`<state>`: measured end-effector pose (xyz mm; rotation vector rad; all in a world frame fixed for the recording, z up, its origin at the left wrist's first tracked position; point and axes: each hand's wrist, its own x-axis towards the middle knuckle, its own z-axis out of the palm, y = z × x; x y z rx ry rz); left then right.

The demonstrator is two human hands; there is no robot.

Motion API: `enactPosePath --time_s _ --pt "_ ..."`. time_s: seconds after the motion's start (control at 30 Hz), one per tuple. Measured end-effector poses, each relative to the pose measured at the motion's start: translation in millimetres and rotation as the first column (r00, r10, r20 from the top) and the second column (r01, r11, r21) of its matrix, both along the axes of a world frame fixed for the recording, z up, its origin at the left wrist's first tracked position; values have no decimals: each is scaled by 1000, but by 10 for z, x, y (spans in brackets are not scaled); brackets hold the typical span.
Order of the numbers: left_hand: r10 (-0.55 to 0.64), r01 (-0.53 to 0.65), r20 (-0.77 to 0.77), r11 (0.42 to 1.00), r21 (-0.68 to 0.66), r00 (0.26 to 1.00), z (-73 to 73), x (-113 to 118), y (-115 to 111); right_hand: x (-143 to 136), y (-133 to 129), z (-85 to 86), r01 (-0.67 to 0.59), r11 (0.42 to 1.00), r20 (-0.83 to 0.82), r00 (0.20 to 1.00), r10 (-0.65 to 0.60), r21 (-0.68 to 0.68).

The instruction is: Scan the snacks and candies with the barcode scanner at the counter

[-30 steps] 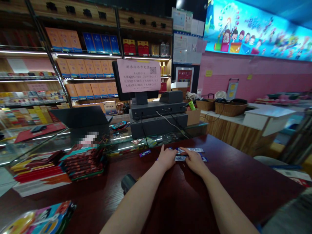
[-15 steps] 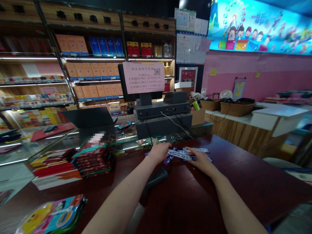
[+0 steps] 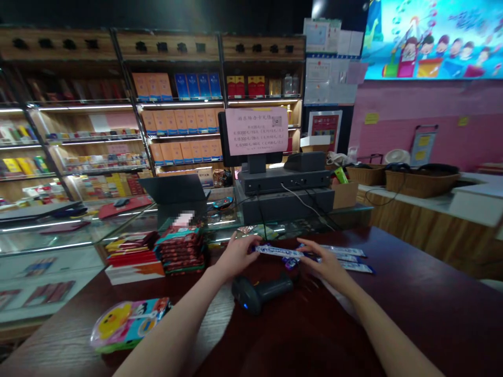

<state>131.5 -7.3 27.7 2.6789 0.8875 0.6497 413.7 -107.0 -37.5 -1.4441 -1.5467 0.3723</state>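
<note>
A long, thin blue-and-white packet (image 3: 280, 252) stretches between my two hands above the dark red table (image 3: 306, 335). My left hand (image 3: 238, 254) pinches its left end, and my right hand (image 3: 323, 262) has its fingers on the right end. Several similar packets (image 3: 356, 267) lie side by side beyond and right of my right hand. A purple wrapper (image 3: 291, 263) shows below the held packet, partly covered. Nearer to me, a dark handheld scanner (image 3: 261, 293) with a small blue light lies on the table.
Stacked red packs (image 3: 183, 248) and red and yellow packets (image 3: 133, 254) stand at the left. A colourful duck-printed pack (image 3: 128, 322) lies at front left. Behind the table are a monitor with a pink sign (image 3: 255, 133), a cash drawer (image 3: 285, 204) and an open laptop (image 3: 176, 189).
The view has turned left, shifting the scene rightward. My hands are farther apart around one packet, other packets now lie separated at the right, and the scanner shows fully.
</note>
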Motion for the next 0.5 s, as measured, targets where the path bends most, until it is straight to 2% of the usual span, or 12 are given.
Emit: enactPosePath --time_s 0.13,0.27,0.5 --pt "46 -36 148 997 -64 988 -49 -413 -37 -356 174 117 -109 993 -185 978 99 -49" --pt "160 -116 327 982 -150 931 -175 -729 -54 -720 361 225 -127 991 -326 939 104 -49" --pt "333 -257 480 941 -218 811 -401 -987 26 -1194 602 237 -91 992 -467 884 38 -91"
